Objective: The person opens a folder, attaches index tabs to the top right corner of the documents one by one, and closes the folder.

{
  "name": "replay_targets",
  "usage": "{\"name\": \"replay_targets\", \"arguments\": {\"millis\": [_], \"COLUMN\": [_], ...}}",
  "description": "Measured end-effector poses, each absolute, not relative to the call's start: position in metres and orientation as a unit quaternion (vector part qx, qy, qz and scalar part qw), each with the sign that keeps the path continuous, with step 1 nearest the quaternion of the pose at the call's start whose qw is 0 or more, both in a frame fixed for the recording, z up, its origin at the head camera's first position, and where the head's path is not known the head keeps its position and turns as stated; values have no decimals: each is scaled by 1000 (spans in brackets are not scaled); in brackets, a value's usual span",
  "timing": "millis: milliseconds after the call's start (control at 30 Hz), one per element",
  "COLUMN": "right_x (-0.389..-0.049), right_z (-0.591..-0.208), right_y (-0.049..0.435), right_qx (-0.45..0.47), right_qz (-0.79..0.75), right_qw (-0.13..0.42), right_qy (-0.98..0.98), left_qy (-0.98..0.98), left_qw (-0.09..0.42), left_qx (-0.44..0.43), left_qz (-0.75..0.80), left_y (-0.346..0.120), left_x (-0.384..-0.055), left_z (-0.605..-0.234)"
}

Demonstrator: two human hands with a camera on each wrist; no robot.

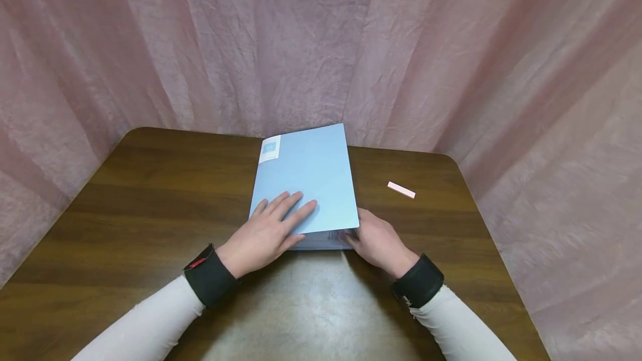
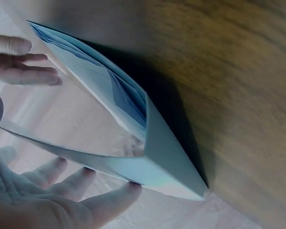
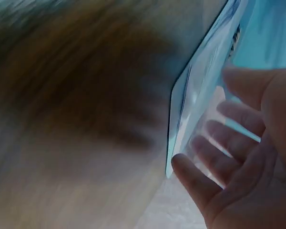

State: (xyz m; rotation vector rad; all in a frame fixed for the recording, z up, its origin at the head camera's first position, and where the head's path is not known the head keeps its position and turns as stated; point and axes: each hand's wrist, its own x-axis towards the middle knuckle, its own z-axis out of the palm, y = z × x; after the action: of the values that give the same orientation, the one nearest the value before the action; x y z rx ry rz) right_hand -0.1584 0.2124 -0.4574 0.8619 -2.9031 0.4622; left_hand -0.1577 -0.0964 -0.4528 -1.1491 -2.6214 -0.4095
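Observation:
A light blue folder (image 1: 313,169) with a white label (image 1: 270,149) at its upper left lies on the table, its cover raised over the pages inside. My left hand (image 1: 266,235) rests on the lower left of the cover with its fingers spread. In the left wrist view the pages (image 2: 93,76) show between the raised cover and the back. At the lower right corner, my right hand (image 1: 381,238) reaches partly under the cover. Its fingers look fairly straight beside the clear page sleeves (image 3: 200,90) in the right wrist view, with nothing gripped.
A small pink and white strip (image 1: 401,189) lies on the wooden table (image 1: 165,199) to the right of the folder. Pink curtains (image 1: 311,43) hang behind the table and along its sides. The folder's far end is close to the table's back edge.

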Motion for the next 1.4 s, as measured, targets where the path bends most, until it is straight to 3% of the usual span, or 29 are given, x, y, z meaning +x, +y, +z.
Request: {"name": "replay_targets", "arguments": {"millis": [267, 467, 800, 1400], "right_x": [-160, -158, -158, -157], "right_z": [-462, -463, -463, -458], "right_y": [208, 209, 208, 206], "right_qx": [355, 346, 335, 310], "right_qz": [120, 108, 118, 111], "right_qw": [35, 22, 7, -31], "right_qy": [-926, -932, -935, -944], "left_qy": [-902, -901, -885, -875], "left_qw": [135, 148, 227, 308], "left_qx": [-376, -370, -360, -318], "left_qz": [-162, -170, -187, -198], "left_y": [-101, -106, -120, -148], "left_x": [-155, -154, -156, -157], "left_z": [-453, -449, -444, -441]}}
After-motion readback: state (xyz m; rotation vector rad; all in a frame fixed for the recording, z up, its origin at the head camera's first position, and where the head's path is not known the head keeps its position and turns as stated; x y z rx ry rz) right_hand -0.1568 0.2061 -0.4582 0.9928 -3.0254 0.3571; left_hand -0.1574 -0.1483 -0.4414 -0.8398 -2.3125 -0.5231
